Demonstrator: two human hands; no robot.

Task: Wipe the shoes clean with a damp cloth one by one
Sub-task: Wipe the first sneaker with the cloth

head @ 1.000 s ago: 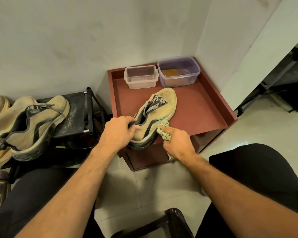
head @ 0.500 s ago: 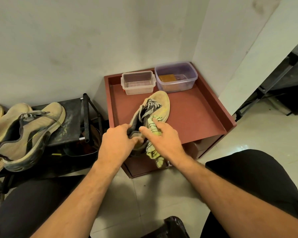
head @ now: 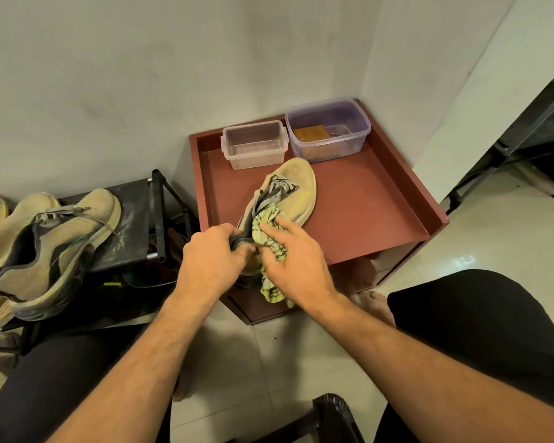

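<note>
A dusty tan sneaker (head: 296, 190) with grey laces lies on the red-brown tray table (head: 365, 206), toe toward the wall and heel over the front edge. My left hand (head: 210, 260) grips its dark heel collar. My right hand (head: 293, 266) presses a yellow-green patterned cloth (head: 267, 238) against the shoe's opening and side; a tail of the cloth hangs below the hand. The shoe's heel is hidden behind both hands.
A clear plastic box (head: 253, 143) and a purple-tinted box (head: 327, 129) stand at the table's back. Left, a black rack (head: 135, 219) carries other dusty tan shoes (head: 45, 247). My bare foot (head: 376, 305) rests on the tiled floor beside the table.
My right hand moved with the cloth from the shoe's outer side up onto its opening by the laces. The shoe turned more upright in my left hand's grip.
</note>
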